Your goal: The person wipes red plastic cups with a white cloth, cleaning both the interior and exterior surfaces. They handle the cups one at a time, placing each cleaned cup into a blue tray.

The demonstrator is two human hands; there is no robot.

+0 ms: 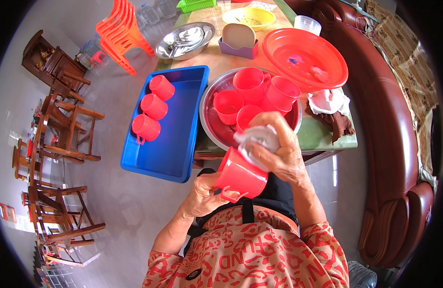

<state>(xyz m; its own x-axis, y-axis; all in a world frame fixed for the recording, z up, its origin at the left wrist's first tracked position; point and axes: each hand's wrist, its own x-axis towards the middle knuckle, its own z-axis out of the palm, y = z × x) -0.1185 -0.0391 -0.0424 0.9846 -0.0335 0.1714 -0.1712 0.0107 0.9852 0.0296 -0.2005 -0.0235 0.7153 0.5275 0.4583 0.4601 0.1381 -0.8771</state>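
Note:
My left hand [206, 194] grips a red plastic mug [241, 176] near its rim, above my lap. The mug is tilted, with its handle towards me. Bunched in my right hand [284, 154] is a white cloth [259, 142], pressed against the side of that mug. Just beyond my hands, a round metal basin [210, 124] holds several more red mugs [248, 84]. To its left, a blue plastic tray [171, 144] contains three red mugs [158, 88] in a row along its left side.
A large red plastic basin [297, 43] holds a little water and a cloth. Behind stand a metal bowl of spoons [185, 39], a purple holder [237, 48] and a yellow basket [250, 18]. White and brown cloths [329, 104] lie at the table's right corner. A leather sofa [383, 108] is at right.

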